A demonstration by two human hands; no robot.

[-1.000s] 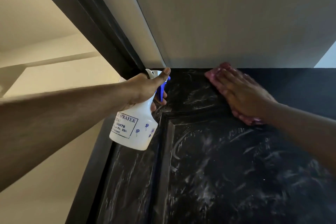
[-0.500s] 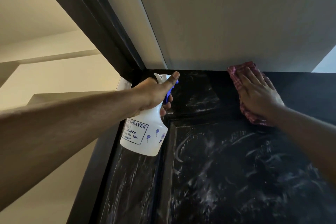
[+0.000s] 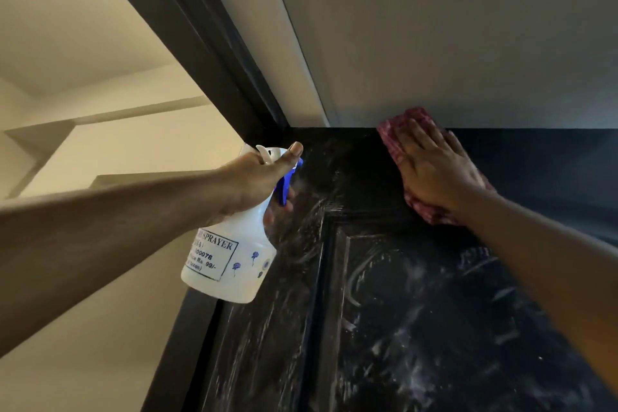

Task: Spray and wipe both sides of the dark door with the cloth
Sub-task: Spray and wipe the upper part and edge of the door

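Note:
The dark door (image 3: 401, 311) fills the lower right, its panelled face streaked with whitish wet smears. My left hand (image 3: 257, 177) grips a white spray bottle (image 3: 230, 261) with a blue trigger, held close to the door's upper left corner, nozzle toward the door. My right hand (image 3: 434, 170) lies flat on a pink checked cloth (image 3: 394, 130) and presses it against the door just under its top edge. Most of the cloth is hidden beneath my palm.
A dark door frame (image 3: 200, 43) runs diagonally up to the left from the door's top corner. A pale wall or ceiling (image 3: 434, 27) sits above the door, and cream walls (image 3: 83, 60) lie to the left.
My right hand has slid the cloth rightward and slightly up along the door's top strip. The left hand with the bottle has stayed at the upper left corner.

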